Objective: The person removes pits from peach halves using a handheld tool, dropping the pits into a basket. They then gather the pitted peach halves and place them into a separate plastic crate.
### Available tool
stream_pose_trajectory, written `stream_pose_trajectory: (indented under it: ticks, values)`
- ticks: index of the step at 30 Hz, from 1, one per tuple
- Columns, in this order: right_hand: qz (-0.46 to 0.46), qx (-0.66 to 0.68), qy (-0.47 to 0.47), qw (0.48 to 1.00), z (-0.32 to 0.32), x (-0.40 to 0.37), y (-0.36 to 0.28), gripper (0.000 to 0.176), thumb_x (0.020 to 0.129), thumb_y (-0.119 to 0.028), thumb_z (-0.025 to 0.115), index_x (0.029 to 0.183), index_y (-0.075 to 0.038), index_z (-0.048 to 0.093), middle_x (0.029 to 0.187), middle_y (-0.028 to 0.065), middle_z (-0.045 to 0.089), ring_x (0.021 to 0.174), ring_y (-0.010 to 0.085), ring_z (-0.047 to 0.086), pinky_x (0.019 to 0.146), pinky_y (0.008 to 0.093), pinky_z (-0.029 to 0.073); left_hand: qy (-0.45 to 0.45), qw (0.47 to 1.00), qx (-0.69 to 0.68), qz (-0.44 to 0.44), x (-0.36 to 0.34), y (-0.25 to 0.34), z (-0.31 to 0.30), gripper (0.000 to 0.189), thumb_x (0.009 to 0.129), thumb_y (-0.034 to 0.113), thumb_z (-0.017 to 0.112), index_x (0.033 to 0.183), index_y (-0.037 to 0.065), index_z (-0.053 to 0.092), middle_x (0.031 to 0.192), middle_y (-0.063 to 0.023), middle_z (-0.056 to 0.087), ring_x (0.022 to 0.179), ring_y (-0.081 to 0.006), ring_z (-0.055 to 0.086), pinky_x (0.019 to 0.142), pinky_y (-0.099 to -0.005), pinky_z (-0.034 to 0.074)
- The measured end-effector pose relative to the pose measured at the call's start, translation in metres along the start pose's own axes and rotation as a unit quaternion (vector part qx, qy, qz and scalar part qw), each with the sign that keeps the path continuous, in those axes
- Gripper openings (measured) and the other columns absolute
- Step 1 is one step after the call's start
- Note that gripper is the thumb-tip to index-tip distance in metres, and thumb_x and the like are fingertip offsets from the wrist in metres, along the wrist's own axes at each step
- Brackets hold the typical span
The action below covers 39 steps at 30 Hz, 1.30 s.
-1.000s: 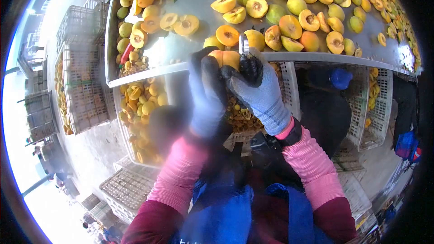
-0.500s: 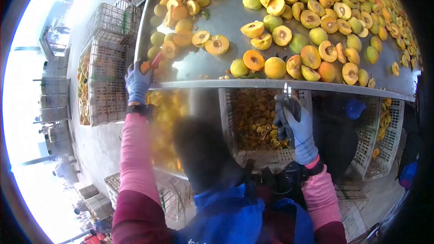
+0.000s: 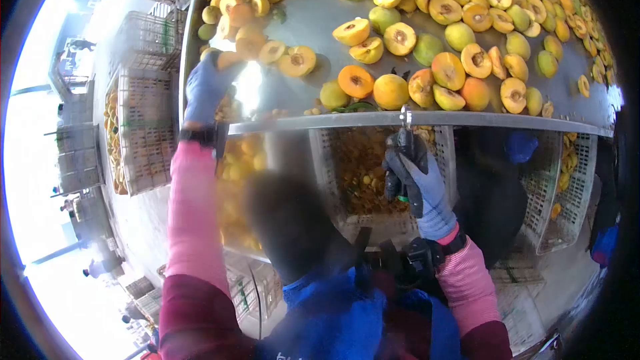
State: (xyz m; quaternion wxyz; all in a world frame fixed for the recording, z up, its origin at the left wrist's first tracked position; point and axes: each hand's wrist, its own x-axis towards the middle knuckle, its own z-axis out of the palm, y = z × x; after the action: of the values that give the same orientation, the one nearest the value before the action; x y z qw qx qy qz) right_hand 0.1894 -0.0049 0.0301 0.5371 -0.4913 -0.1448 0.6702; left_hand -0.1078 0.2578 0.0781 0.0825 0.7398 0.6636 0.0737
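My left hand [image 3: 208, 90], in a blue-grey glove, reaches over the table's left front corner. Its fingertips are at a peach half [image 3: 230, 60] and smeared by motion. My right hand [image 3: 420, 177], in a blue glove with dark fingers, is closed in front of the table edge. A small hand tool [image 3: 405, 117] with a shiny metal tip points up from it toward the edge; its handle is hidden in the fist. Near my left hand lie more cut peaches, among them a half [image 3: 297, 61] with its brown hollow facing up.
The metal table [image 3: 293, 97] carries many whole and halved peaches [image 3: 460, 37]. Below its edge, a crate [image 3: 320, 167] holds brown scraps, and yellow fruit [image 3: 243, 163] lies left of it. Crates [image 3: 150, 133] stand on the floor at left; another crate [image 3: 567, 213] is at right.
My left hand has moved forward from the table edge to the peaches; the orange and red things at its fingers no longer show. My right hand still holds the tool; the view has shifted slightly.
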Motion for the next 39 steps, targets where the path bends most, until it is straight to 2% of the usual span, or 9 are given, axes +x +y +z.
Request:
stream_pose_trajectory:
  ticks: [3, 5, 7, 12, 14, 21, 27, 30, 39]
  values:
    - [-0.023, -0.022, -0.016, 0.999, 0.016, -0.008, -0.003, 0.022, 0.094, -0.014, 0.052, 0.113, -0.004, 0.052, 0.083, 0.0069, 0.061, 0.063, 0.0118, 0.057, 0.049, 0.0236, 0.046, 0.026, 0.982, -0.186, 0.034, -0.070, 0.052, -0.009, 0.031, 0.083, 0.021, 0.068, 0.105, 0.000, 0.062, 0.087, -0.0114, 0.067, 0.084, -0.0173, 0.065, 0.073, -0.0296, 0.050]
    - [-0.068, -0.052, -0.052, 0.995, 0.032, -0.018, 0.000, 0.019, 0.092, -0.014, 0.054, 0.108, -0.003, 0.053, 0.086, 0.0103, 0.062, 0.073, 0.0189, 0.061, 0.058, 0.0284, 0.048, -0.095, 0.930, -0.352, 0.049, -0.125, 0.094, -0.011, 0.024, 0.087, 0.010, 0.062, 0.108, -0.002, 0.060, 0.096, -0.0125, 0.065, 0.090, -0.0181, 0.063, 0.077, -0.0277, 0.050]
    - [-0.133, -0.250, -0.075, 0.956, 0.050, -0.033, -0.008, 0.017, 0.089, -0.018, 0.061, 0.097, -0.004, 0.054, 0.088, 0.0176, 0.064, 0.085, 0.0312, 0.065, 0.066, 0.0370, 0.048, -0.080, 0.942, -0.281, 0.162, -0.169, 0.114, 0.000, 0.028, 0.089, 0.000, 0.055, 0.116, -0.005, 0.056, 0.111, -0.0152, 0.059, 0.099, -0.0229, 0.060, 0.086, -0.0297, 0.049]
    - [-0.268, -0.364, 0.007, 0.892, 0.056, -0.053, 0.007, 0.023, 0.088, -0.023, 0.061, 0.091, -0.003, 0.051, 0.072, 0.0234, 0.057, 0.072, 0.0460, 0.058, 0.058, 0.0488, 0.044, 0.109, 0.948, -0.192, 0.229, -0.212, 0.124, 0.047, 0.030, 0.090, 0.005, 0.053, 0.119, -0.002, 0.051, 0.116, -0.0171, 0.053, 0.100, -0.0268, 0.056, 0.087, -0.0322, 0.046]
    - [-0.255, -0.362, 0.011, 0.896, 0.055, -0.057, 0.015, 0.022, 0.088, -0.022, 0.061, 0.092, -0.002, 0.051, 0.073, 0.0240, 0.057, 0.073, 0.0459, 0.058, 0.059, 0.0489, 0.044, 0.001, 0.910, -0.408, 0.076, -0.221, 0.134, 0.051, 0.028, 0.089, 0.002, 0.052, 0.117, -0.005, 0.051, 0.113, -0.0169, 0.053, 0.097, -0.0271, 0.057, 0.082, -0.0324, 0.048]
    - [-0.254, -0.380, 0.014, 0.889, 0.049, -0.069, 0.028, 0.026, 0.086, -0.022, 0.060, 0.098, -0.001, 0.051, 0.079, 0.0255, 0.059, 0.076, 0.0451, 0.059, 0.062, 0.0489, 0.046, 0.054, 0.853, -0.519, 0.005, -0.233, 0.162, 0.040, 0.031, 0.101, 0.016, 0.037, 0.116, -0.004, 0.054, 0.111, -0.0134, 0.057, 0.099, -0.0199, 0.056, 0.084, -0.0298, 0.046]
    - [-0.253, -0.358, 0.002, 0.899, 0.045, -0.080, 0.040, 0.031, 0.087, -0.023, 0.057, 0.106, 0.001, 0.051, 0.080, 0.0254, 0.060, 0.075, 0.0450, 0.059, 0.064, 0.0488, 0.047, 0.025, 0.854, -0.519, 0.027, -0.247, 0.159, 0.036, 0.029, 0.100, 0.014, 0.038, 0.118, -0.004, 0.053, 0.111, -0.0148, 0.056, 0.098, -0.0201, 0.056, 0.083, -0.0297, 0.046]
    - [-0.316, -0.373, 0.061, 0.870, 0.048, -0.087, 0.048, 0.032, 0.088, -0.024, 0.056, 0.107, 0.001, 0.051, 0.081, 0.0253, 0.060, 0.077, 0.0446, 0.060, 0.065, 0.0482, 0.047, 0.054, 0.868, -0.491, 0.049, -0.253, 0.166, 0.033, 0.043, 0.100, 0.033, 0.038, 0.117, -0.001, 0.056, 0.113, -0.0109, 0.059, 0.103, -0.0177, 0.054, 0.094, -0.0308, 0.040]
    - [-0.157, -0.295, -0.027, 0.942, 0.028, -0.102, 0.055, 0.032, 0.089, -0.021, 0.055, 0.113, 0.000, 0.053, 0.091, 0.0260, 0.062, 0.085, 0.0431, 0.061, 0.072, 0.0467, 0.048, 0.000, 0.866, -0.498, 0.037, -0.273, 0.166, 0.037, 0.033, 0.099, 0.023, 0.041, 0.111, -0.003, 0.058, 0.100, -0.0074, 0.061, 0.090, -0.0143, 0.055, 0.085, -0.0277, 0.043]
